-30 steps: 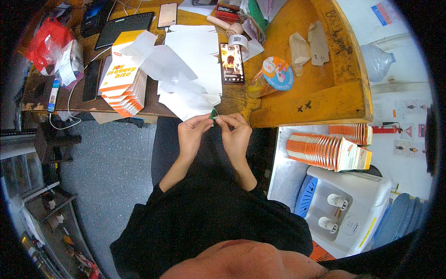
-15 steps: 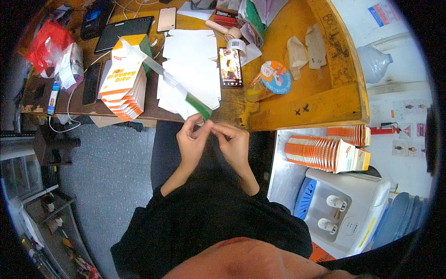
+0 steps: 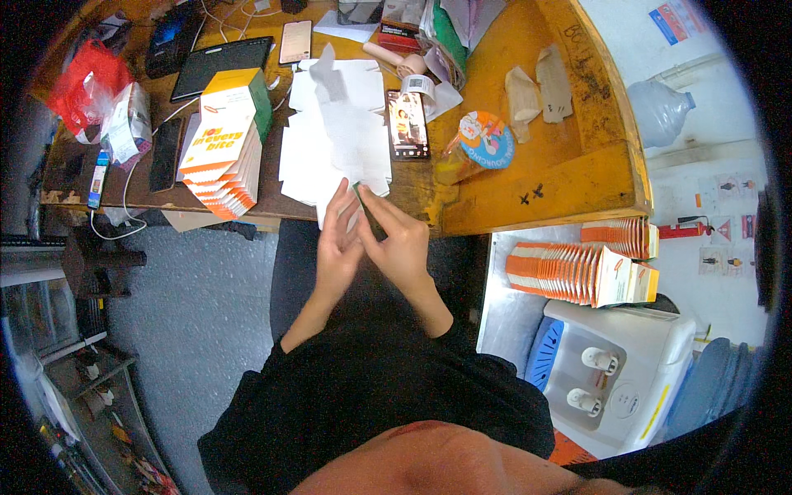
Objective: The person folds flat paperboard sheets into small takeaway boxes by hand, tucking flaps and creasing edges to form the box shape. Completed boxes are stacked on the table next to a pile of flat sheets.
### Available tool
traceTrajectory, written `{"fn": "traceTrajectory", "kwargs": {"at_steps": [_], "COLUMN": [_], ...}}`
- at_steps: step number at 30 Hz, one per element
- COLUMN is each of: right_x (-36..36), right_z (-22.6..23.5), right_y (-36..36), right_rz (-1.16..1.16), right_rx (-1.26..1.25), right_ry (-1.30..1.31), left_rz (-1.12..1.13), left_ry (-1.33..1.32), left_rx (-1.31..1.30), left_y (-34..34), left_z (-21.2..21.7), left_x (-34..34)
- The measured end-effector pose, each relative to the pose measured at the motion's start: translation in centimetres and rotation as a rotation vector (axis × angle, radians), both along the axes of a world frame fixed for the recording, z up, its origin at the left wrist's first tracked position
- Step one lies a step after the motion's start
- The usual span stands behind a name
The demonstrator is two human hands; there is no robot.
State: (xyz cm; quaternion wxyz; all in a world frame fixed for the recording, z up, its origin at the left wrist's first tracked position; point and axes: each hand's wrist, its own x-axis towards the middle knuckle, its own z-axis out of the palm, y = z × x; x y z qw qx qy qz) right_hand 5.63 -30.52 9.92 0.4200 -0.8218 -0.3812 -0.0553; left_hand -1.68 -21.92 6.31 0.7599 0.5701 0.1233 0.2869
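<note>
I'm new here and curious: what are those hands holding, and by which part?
A thin, pale sheet, held at its near end between the left hand and right hand; the exact grip is hidden.

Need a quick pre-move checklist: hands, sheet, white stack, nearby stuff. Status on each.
1. Left hand and right hand both in view: ok, close together at the desk edge.
2. Pale thin sheet at the hands: ok, its lower end meets the fingers.
3. Grip firm: cannot tell, fingers hide it.
4. White card stack uncovered: not ok, the sheet crosses in front.
5. Lit phone apart from the hands: ok.
6. Orange-white cartons apart from the hands: ok.
</note>
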Motion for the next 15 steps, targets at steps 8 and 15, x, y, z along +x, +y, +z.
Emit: {"fn": "traceTrajectory", "kwargs": {"at_steps": [8,15], "right_x": [-1.2,0.0], "right_z": [-1.8,-1.4], "right_y": [-0.9,-1.5], "right_rz": [0.045,0.039], "right_rx": [0.001,0.047], "right_ry": [-0.321,-0.389], "left_rz": [0.01,-0.06], "left_ry": [0.511,0.495], "left_rx": [-0.089,-0.151], "left_y": [5.7,6.2], "left_z": [4.5,5.7], "left_x": [2.1,1.1]}}
